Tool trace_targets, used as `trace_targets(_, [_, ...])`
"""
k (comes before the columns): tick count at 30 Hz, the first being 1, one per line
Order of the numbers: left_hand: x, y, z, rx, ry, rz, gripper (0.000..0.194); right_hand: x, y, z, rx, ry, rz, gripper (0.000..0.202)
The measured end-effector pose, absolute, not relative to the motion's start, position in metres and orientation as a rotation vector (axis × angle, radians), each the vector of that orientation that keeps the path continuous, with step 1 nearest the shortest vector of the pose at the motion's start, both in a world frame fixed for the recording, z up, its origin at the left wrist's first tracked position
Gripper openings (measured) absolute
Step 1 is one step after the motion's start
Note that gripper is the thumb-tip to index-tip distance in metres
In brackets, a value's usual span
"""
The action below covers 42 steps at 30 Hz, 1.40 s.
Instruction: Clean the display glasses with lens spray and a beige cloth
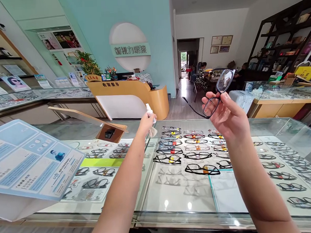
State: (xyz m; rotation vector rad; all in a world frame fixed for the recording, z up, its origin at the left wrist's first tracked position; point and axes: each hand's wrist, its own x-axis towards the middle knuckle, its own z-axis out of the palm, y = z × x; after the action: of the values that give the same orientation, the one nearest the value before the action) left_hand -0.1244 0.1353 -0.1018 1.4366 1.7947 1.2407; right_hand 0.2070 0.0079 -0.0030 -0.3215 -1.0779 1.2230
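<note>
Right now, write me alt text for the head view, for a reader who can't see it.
A person's right hand holds up dark-framed glasses, and the left hand grips a small white bottle, above a glass display counter with rows of eyeglasses. A desk stands beyond, before a teal wall.

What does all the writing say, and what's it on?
"新视力眼镜": the round wall sign.
"收银服务": the counter.
Too small or blurred to read: blue leaflet, small plaque, dark card, yellow bag, framed papers, posters.
No words that I can read: bottle, held glasses.
</note>
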Motion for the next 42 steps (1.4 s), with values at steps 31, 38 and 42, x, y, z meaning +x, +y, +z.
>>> trace_targets(31, [-0.033, 0.032, -0.035, 1.751, 1.032, 1.248, 0.071, 0.169, -0.004, -0.018, -0.47, -1.497, 1.463, 0.035])
trace_targets(38, [-0.032, 0.025, -0.026, 1.813, 0.981, 1.112, 0.08, 0.173, 0.003, -0.016, -0.445, -1.353, 1.489, 0.039])
trace_targets(42, [-0.028, 0.017, -0.022, 1.973, 1.015, 0.95, 0.078, 0.174, 0.01, -0.018, -0.416, -1.218, 1.483, 0.038])
